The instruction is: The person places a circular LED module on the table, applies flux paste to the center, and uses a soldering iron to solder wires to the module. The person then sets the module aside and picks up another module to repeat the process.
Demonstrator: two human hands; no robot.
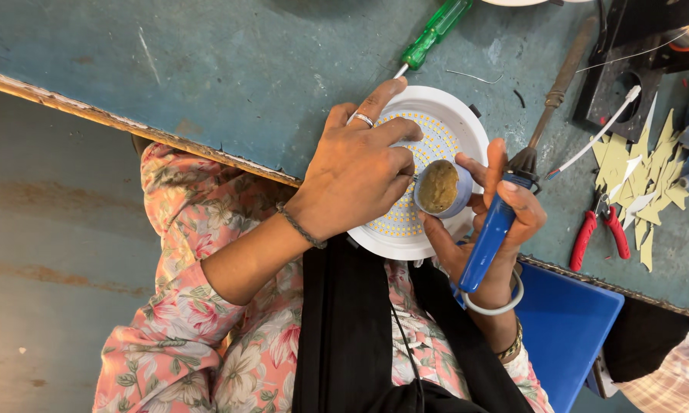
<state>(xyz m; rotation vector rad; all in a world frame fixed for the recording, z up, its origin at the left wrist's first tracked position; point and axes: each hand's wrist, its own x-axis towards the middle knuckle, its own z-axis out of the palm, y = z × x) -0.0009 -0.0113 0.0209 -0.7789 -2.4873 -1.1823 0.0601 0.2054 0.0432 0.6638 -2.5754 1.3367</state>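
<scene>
Worn teal workbench (pixel 230 69) | your left hand (pixel 356 172) presses flat, fingers spread, on round white LED panel lamp (pixel 467 126) at bench edge | right hand (pixel 497 222) clenches blue-handled soldering iron (pixel 491 233) and pinches small blue cup of brownish flux paste (pixel 439 187) | step: likely fluxing; next needs steady tip placement.

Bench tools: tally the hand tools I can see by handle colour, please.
Green handle: 1, the screwdriver
Blue handle: 1, the soldering iron in the right hand
Red handles: 1, the pliers
Brown wooden handle: 1, the file-like tool
Total: 4
</scene>
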